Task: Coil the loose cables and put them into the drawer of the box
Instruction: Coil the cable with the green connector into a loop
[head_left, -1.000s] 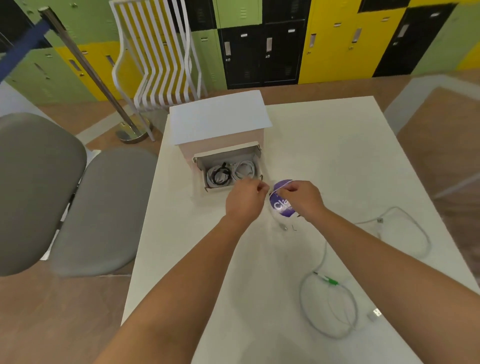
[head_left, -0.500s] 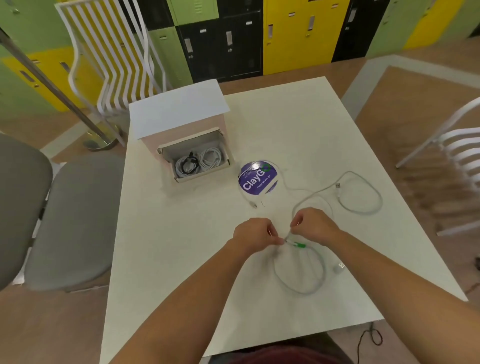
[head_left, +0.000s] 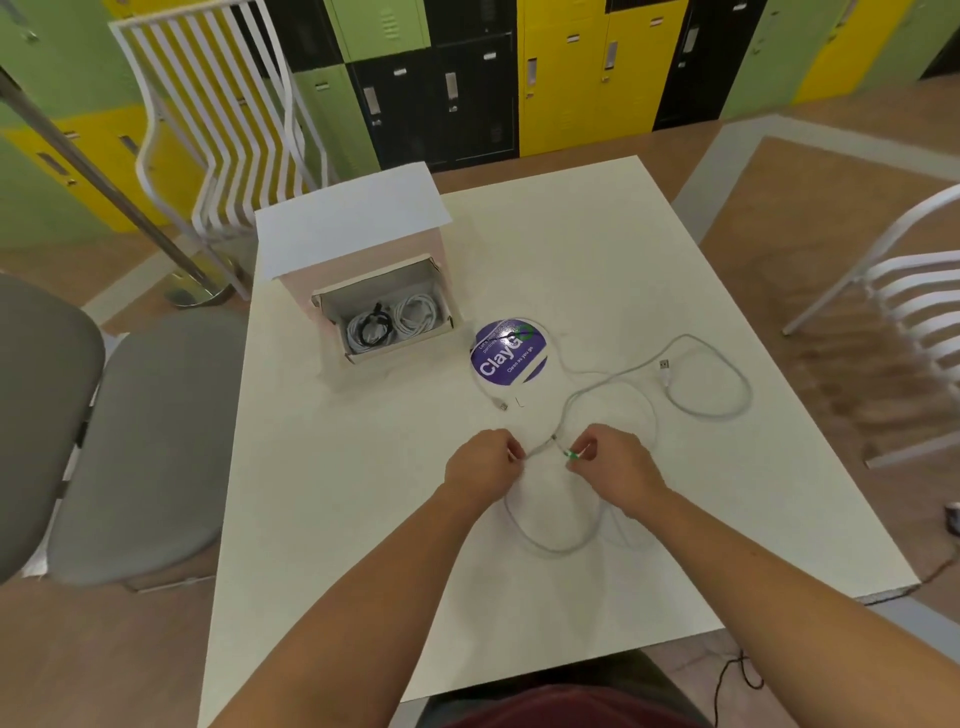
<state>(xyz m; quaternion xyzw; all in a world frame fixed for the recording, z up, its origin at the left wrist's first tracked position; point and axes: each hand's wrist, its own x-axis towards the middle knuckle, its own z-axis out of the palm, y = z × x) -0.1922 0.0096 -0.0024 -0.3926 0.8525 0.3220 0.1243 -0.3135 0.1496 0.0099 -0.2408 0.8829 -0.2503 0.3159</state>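
A loose grey cable (head_left: 696, 410) sprawls over the white table (head_left: 597, 249), looping at the right and again below my hands. My left hand (head_left: 480, 462) pinches one stretch of it. My right hand (head_left: 613, 465) pinches it at a green-marked plug, a short span hanging between the two. The pale box (head_left: 358, 239) stands at the far left of the table with its drawer (head_left: 452, 325) pulled out. Inside lie two coiled white cables, one bound with a black tie. A second thin cable end (head_left: 501, 404) lies near the purple sticker.
A round purple "ClayGo" sticker (head_left: 509, 353) sits beside the drawer. Grey padded chairs (head_left: 135, 447) stand to the left, white slatted chairs at the back left and right. Coloured lockers line the far wall. A black cord lies on the floor at the bottom right.
Both hands left the purple sticker near the drawer, came back toward me and took hold of the grey cable at its green-marked end. They have since spread slightly apart.
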